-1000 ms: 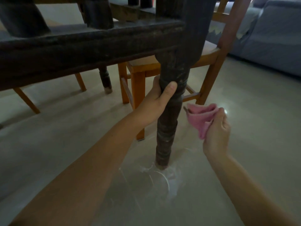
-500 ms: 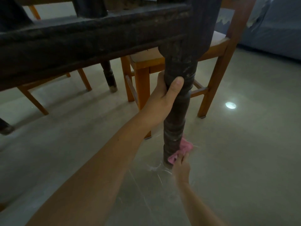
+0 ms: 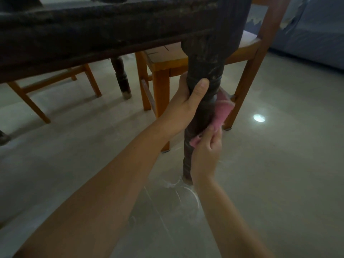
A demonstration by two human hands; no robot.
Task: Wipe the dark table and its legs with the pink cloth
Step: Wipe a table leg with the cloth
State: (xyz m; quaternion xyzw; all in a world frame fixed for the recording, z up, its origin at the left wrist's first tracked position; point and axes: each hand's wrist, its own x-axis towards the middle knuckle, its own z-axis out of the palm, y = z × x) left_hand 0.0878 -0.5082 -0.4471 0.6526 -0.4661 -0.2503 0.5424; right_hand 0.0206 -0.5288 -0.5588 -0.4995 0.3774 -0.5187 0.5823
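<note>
The table leg (image 3: 202, 75) stands upright, dark, turned and scuffed, its foot on the pale floor (image 3: 279, 164). Your left hand (image 3: 188, 103) grips its upper part; your right hand (image 3: 206, 151) presses the crumpled pink cloth (image 3: 222, 111) against its right side.

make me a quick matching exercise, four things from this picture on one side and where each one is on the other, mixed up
Things:
1. left hand
2. pink cloth
3. wooden chair
4. sofa

Places:
A. far right, background
B. against the right side of the table leg
C. gripping the leg high up
D. just behind the leg

Pairs: 1-C, 2-B, 3-D, 4-A
</note>
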